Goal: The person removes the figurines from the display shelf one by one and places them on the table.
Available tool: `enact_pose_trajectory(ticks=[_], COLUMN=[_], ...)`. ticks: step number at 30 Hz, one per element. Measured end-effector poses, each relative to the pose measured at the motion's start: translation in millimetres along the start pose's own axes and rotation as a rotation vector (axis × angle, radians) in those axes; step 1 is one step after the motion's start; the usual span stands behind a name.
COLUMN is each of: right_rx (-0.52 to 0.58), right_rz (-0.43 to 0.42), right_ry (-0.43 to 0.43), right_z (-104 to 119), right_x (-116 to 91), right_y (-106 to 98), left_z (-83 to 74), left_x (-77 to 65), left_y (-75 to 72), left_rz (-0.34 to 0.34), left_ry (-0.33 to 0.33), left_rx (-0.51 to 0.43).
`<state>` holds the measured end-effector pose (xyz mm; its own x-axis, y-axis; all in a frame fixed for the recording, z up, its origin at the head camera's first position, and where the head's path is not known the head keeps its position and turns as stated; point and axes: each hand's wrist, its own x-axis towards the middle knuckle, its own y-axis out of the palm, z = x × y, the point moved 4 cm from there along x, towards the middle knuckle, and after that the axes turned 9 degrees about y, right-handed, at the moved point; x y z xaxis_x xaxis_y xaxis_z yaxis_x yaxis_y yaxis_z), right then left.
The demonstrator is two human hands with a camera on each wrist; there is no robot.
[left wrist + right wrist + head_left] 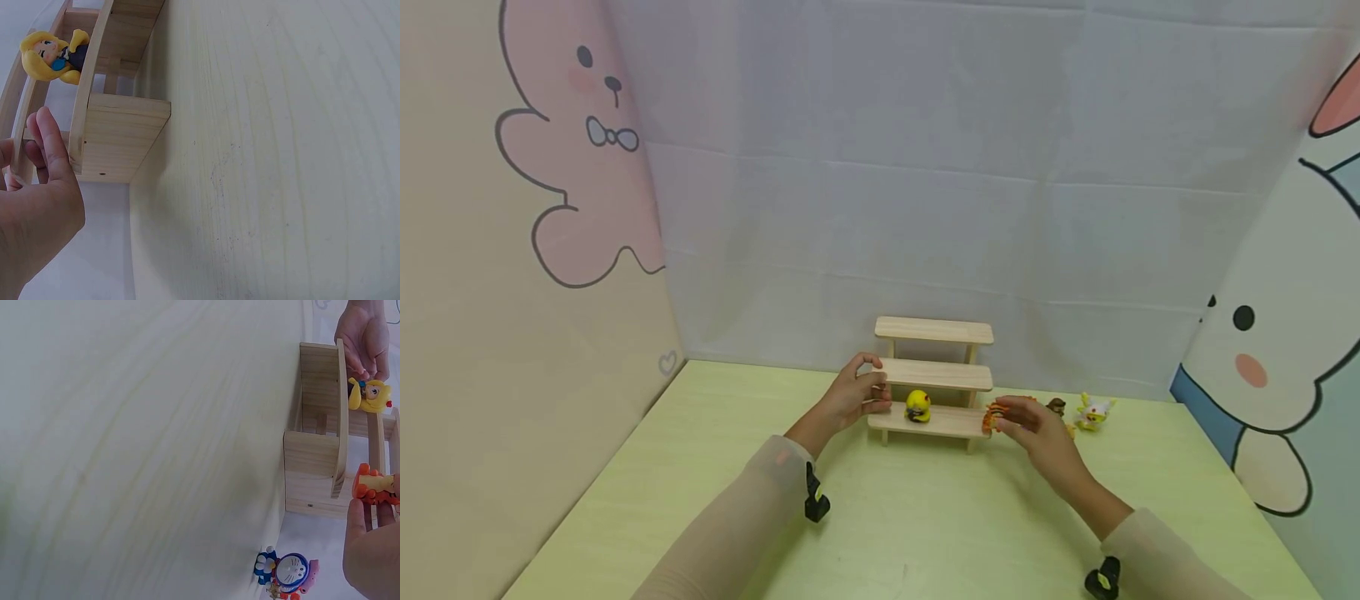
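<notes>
A three-tier wooden display stand (934, 374) stands on the table against the back curtain. My left hand (852, 393) grips the left end of its middle tier, thumb on one side and fingers on the other in the left wrist view. A yellow-haired figurine (45, 57) stands upright on the lowest tier, left of its middle. At the right end of that tier, my right hand (1036, 429) holds an orange striped tiger figurine (375, 482) between thumb and fingers. The tiger's feet overlap the tier's end in the head view.
Behind my right hand stand a yellow-and-white figurine (1094, 412) and a brown-topped one (1057, 407). The right wrist view shows a blue-and-white cat figurine (290, 570) with a pink one (310, 575) beside it. Printed panels flank the pale table (895, 533).
</notes>
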<state>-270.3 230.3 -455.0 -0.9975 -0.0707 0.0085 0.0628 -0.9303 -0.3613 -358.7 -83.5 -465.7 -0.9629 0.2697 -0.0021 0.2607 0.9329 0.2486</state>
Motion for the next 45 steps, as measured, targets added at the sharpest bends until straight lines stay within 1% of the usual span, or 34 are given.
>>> enact_pose_trajectory(ticks=[4, 7, 10, 15, 20, 27, 33, 37, 45], right_rx=[-0.010, -0.042, -0.056, -0.072, -0.098, -0.114, -0.164, -0.169, -0.130], right_rz=[-0.016, -0.036, -0.035, -0.029, -0.060, -0.068, -0.102, -0.124, -0.143], right_ry=[-0.004, -0.003, -0.004, 0.010, 0.023, 0.000, -0.016, -0.027, -0.038], right_z=[0.2, -1.5, -4.4, -9.7, -13.4, -19.4, -24.9, -29.8, -43.2], right_x=[-3.0, -4.7, -6.6, -9.5, -12.4, -20.4, -25.5, -27.9, -31.4], right_y=[-8.3, -15.0, -22.4, -37.7, -54.8, -76.4, -92.8, -101.9, -115.8], left_z=[0.7, 1.1, 1.4, 0.4, 0.0, 0.9, 0.7, 1.4, 1.0], left_x=[0.0, -0.1, 0.2, -0.6, -0.7, 0.4, 0.2, 1.3, 1.6], left_y=[-0.2, -0.3, -0.5, 1.1, 1.2, 0.1, 0.0, -0.9, -1.6], left_rz=[0.002, 0.004, 0.006, 0.004, -0.001, 0.001, -0.001, 0.002, -0.004], left_ry=[-0.001, 0.001, 0.004, 0.003, 0.000, 0.004, 0.003, 0.005, -0.001], left_rx=[0.004, 0.005, 0.005, 0.008, 0.011, 0.011, 0.009, 0.009, 0.012])
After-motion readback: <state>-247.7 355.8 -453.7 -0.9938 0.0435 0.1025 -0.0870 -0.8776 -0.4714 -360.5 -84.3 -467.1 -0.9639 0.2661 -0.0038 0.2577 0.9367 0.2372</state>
